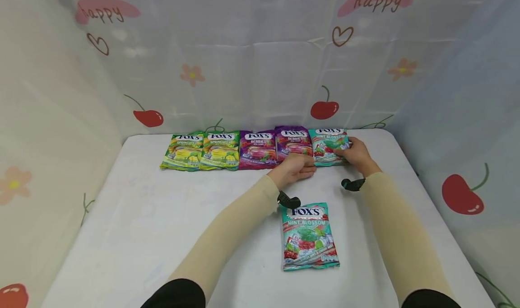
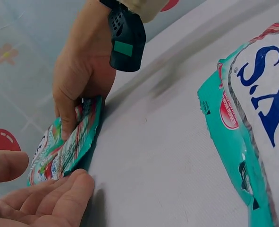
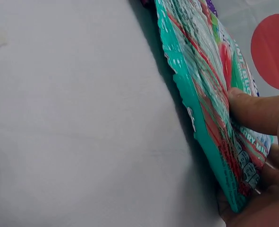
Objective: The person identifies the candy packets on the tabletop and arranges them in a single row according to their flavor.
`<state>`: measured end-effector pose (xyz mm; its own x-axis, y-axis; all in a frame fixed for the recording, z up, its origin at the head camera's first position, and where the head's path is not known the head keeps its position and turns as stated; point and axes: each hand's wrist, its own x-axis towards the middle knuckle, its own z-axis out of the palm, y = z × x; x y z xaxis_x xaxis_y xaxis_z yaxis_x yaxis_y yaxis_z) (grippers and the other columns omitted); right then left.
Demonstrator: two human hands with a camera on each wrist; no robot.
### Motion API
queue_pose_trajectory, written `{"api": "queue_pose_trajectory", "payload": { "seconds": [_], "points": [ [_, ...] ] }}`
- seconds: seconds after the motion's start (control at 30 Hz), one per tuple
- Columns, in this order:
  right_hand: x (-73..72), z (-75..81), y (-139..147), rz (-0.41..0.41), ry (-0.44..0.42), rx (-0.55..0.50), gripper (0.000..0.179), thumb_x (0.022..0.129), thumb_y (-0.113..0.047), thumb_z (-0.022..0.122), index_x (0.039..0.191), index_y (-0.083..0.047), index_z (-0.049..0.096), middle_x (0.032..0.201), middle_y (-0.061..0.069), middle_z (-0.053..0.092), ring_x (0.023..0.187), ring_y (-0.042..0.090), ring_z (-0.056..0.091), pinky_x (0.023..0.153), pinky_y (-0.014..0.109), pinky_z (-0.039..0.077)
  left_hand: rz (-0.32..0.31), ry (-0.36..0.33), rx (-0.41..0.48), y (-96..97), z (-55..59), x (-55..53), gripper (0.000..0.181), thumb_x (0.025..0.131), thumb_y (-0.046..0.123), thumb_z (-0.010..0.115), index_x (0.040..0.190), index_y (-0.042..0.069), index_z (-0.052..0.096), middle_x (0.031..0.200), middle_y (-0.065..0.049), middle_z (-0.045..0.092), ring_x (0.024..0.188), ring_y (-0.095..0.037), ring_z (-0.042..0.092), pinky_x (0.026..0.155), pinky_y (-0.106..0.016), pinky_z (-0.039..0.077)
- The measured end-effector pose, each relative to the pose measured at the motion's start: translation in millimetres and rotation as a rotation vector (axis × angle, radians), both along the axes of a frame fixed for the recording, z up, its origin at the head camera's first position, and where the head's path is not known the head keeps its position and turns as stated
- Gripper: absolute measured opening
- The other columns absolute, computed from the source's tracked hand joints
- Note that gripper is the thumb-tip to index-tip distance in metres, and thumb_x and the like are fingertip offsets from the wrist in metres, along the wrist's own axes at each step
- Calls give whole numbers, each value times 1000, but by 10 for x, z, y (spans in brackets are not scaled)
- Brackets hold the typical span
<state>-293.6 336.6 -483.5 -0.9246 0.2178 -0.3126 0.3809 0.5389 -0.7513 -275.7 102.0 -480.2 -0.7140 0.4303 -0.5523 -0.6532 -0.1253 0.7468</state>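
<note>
A teal Mint Blossom candy bag (image 1: 327, 143) stands at the right end of a row of candy bags along the back wall. My right hand (image 1: 358, 156) grips its right edge, with the thumb on the printed front and the other fingers behind, as the right wrist view shows. My left hand (image 1: 293, 169) is at the lower left corner of that bag, in front of a purple Berries bag (image 1: 293, 141). Its fingers (image 2: 66, 196) are extended, thumb apart, with the fingertips close to the teal bag's bottom edge. A second Mint Blossom bag (image 1: 309, 240) lies face up nearer me.
Further left in the row are another purple Berries bag (image 1: 257, 150) and two yellow-green Springtea bags (image 1: 220, 150). A printed curtain (image 1: 252, 86) rises right behind the row and along both sides of the white table (image 1: 162, 217).
</note>
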Motion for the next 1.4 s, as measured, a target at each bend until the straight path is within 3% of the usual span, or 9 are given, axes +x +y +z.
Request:
{"api": "queue_pose_trajectory", "payload": {
  "seconds": [0.37,0.7,1.0,1.17,1.27,1.4],
  "points": [
    [31,-9,-72,-60,-30,117,82,101,-31,66,162,1,21,162,29,31,144,45,35,122,58,33,-26,20,-21,-56,-28,36,40,105,14,58,143,0,57,144,-20,61,131,-31,63,111,-43,51],
    [258,-27,-40,-103,21,106,75,101,-33,63,159,1,30,151,27,44,132,39,45,114,53,44,-66,67,-39,-169,-87,72,37,107,18,57,139,0,60,141,-18,63,128,-29,65,111,-42,51],
    [495,11,78,-133,-34,-7,74,104,-34,58,162,-1,25,155,27,41,134,38,46,115,50,45,-119,103,-81,-431,-116,153,37,106,16,59,140,1,61,135,-13,68,122,-24,68,109,-39,53],
    [641,61,110,-85,-64,-84,74,106,-34,55,163,-1,20,150,25,44,115,30,52,95,34,53,-162,121,-112,-635,-102,238,39,105,19,60,142,4,60,132,-10,70,120,-23,70,107,-39,54],
    [747,92,103,-70,-72,-106,75,106,-34,55,163,-1,19,146,23,45,106,25,52,80,23,50,-180,118,-114,-749,-107,283,39,105,21,60,141,4,61,132,-10,71,117,-22,71,105,-38,56],
    [870,123,86,-82,-80,-107,76,106,-33,56,163,-1,18,149,24,44,108,26,53,79,21,50,-199,119,-121,-870,-112,352,38,105,21,61,139,4,63,130,-9,72,113,-19,72,101,-35,58]
  ]
}}
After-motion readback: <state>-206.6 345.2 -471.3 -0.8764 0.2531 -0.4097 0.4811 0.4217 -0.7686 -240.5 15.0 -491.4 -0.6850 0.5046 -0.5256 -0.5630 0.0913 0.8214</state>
